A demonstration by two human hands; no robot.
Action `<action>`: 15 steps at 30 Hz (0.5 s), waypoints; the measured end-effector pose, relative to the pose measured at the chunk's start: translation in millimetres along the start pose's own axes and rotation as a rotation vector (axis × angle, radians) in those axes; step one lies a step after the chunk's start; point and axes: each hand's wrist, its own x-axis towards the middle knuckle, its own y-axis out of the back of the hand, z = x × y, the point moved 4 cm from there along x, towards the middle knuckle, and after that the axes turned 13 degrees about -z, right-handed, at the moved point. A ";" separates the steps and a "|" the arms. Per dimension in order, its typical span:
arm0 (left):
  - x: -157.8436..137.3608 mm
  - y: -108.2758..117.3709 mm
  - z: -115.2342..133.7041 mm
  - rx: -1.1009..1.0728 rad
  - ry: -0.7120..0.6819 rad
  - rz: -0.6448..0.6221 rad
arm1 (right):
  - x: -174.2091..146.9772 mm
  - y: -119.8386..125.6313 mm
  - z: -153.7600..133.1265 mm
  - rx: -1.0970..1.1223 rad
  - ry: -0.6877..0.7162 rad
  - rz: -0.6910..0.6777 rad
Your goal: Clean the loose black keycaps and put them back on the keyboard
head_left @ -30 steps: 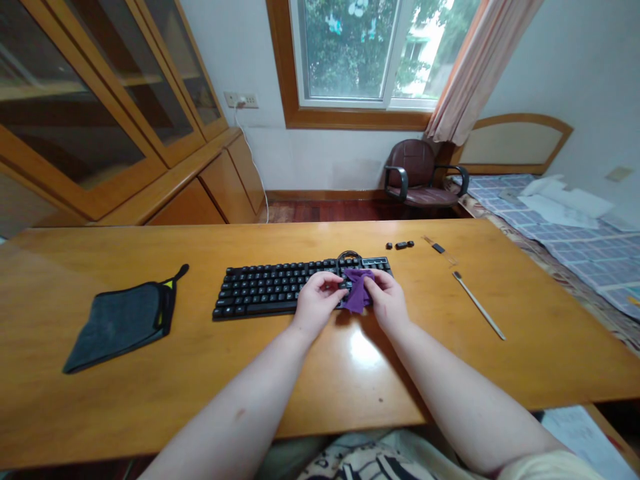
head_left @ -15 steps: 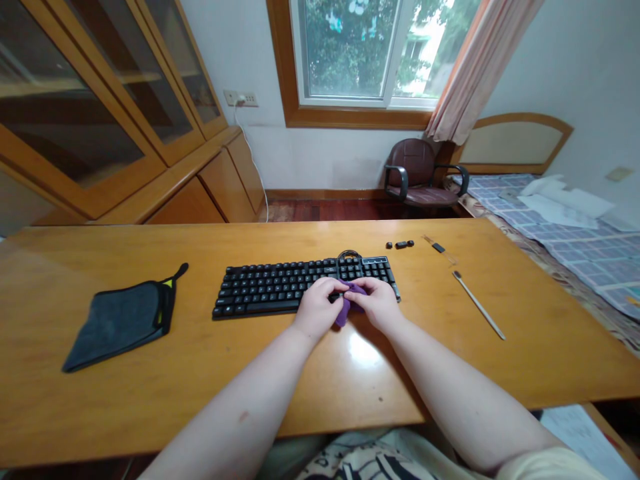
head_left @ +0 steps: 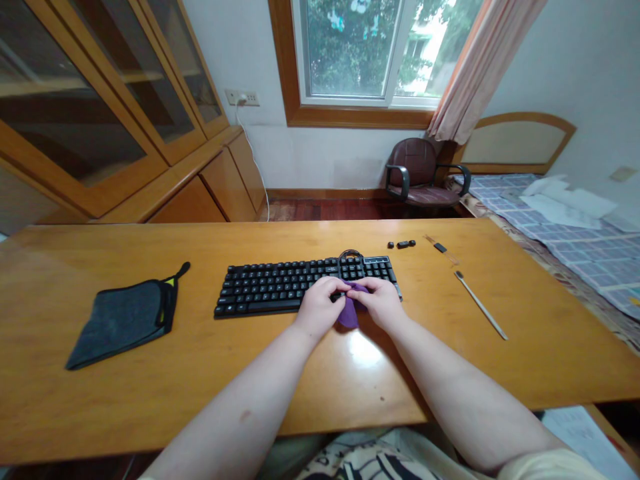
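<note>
A purple cloth [head_left: 349, 316] is pinched between both of my hands, just over the right front part of a black keyboard [head_left: 270, 283]. My left hand [head_left: 321, 303] grips the cloth from the left, thumb and fingertips pressed together. From the right, my right hand [head_left: 380, 302] holds the same cloth, its fingertips almost meeting the left ones. A fold of it hangs down toward me. Whether something small is wrapped inside I cannot tell. The hands cover some keys at the keyboard's lower right.
Several loose black keycaps [head_left: 403, 245] lie behind the keyboard's right end. Beside them is a wire keycap puller [head_left: 440, 247], and closer to me a thin brush [head_left: 481, 305]. A dark grey pouch [head_left: 125, 320] rests on the wooden table [head_left: 210, 387] at left.
The hanging part of the purple cloth has shifted slightly right and spread wider below my fingers. Both hands stay in nearly the same place.
</note>
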 end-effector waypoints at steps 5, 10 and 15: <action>0.5 -3.4 -5.8 -0.110 0.044 0.033 | 2.7 2.7 3.2 0.031 -0.001 -0.022; 0.9 -2.7 -6.7 -0.184 0.073 0.108 | 0.7 11.0 -2.0 0.045 0.042 0.063; 0.6 2.4 -7.1 -0.188 0.068 0.173 | -3.1 18.1 -9.6 0.005 0.184 0.179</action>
